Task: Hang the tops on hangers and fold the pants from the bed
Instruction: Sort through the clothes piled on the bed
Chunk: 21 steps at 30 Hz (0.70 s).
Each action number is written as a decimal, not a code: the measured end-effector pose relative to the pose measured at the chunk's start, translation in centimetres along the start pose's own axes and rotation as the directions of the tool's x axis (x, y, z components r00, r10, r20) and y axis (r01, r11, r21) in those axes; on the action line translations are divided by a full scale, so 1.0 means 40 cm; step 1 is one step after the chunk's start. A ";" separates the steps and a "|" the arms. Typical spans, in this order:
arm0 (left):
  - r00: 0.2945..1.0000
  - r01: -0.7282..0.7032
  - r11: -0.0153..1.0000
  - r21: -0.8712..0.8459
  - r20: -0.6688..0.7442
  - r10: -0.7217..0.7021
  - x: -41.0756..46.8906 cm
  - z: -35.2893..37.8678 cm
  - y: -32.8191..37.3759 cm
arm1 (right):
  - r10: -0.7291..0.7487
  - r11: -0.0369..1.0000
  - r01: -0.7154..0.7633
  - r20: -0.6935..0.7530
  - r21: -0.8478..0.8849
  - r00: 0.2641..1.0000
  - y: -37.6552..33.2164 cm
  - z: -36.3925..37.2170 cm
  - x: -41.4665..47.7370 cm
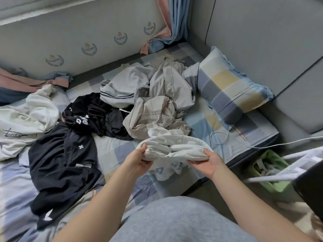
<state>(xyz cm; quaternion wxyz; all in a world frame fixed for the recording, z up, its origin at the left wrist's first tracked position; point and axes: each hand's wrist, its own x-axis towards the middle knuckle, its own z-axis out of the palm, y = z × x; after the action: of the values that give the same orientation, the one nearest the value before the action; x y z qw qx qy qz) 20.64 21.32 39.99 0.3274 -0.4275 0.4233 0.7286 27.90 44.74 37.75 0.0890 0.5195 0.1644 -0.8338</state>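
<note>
At the left edge of the frame a crumpled white top (26, 116) lies on the bed (201, 119), which is covered with a checked blue, grey and yellow sheet. Just right of it a dark garment (59, 163) with a small white cross spreads across the lower left, and above that sits a black top (90, 116) with white lettering. Further right, in the upper middle, a grey garment (120, 88) with dark stripes touches a rumpled beige garment (157, 109); together they form one loose heap. Below this heap, in the middle of the frame, the left hand (138, 159) and the right hand (208, 163) hold a bunched white garment (174, 145) just above the bed's near edge. Each hand has its fingers curled round one end of the garment, and part of it, printed in blue, hangs between them. To the right a checked pillow (230, 88) rests against the padded wall in the upper right. A thin white cable (244, 143) trails off the bed below it. In the lower right stands a green basket (269, 168) crossed by white bars.
</note>
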 end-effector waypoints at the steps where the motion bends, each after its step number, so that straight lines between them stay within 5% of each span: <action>1: 0.999 0.008 1.000 -0.021 -0.043 -0.008 0.004 -0.008 -0.001 | -0.009 1.000 0.010 -0.015 0.024 1.000 0.015 -0.015 -0.001; 6: 0.998 0.030 0.999 -0.014 -0.050 -0.031 0.018 -0.059 -0.009 | -0.099 0.988 0.110 -0.103 0.111 0.990 0.109 -0.080 -0.029; 12: 0.980 0.073 0.997 -0.034 0.189 -0.065 0.015 -0.148 0.001 | -0.278 0.890 0.313 -0.149 0.331 0.949 0.297 -0.148 -0.076; 16: 0.937 0.031 0.956 0.293 0.325 -0.130 -0.006 -0.193 -0.010 | -0.283 0.867 0.323 -0.160 0.380 0.946 0.448 -0.190 -0.139; 21: 0.789 -0.011 0.720 0.693 0.449 -0.420 -0.045 -0.281 -0.080 | -0.362 0.863 0.364 -0.074 0.352 0.929 0.599 -0.288 -0.272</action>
<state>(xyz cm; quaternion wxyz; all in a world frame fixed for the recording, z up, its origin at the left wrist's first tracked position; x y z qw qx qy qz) 27.95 12.42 37.42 0.6521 -0.0867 0.4807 0.5797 50.03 26.45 38.47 -0.1661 0.4891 0.1041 -0.8499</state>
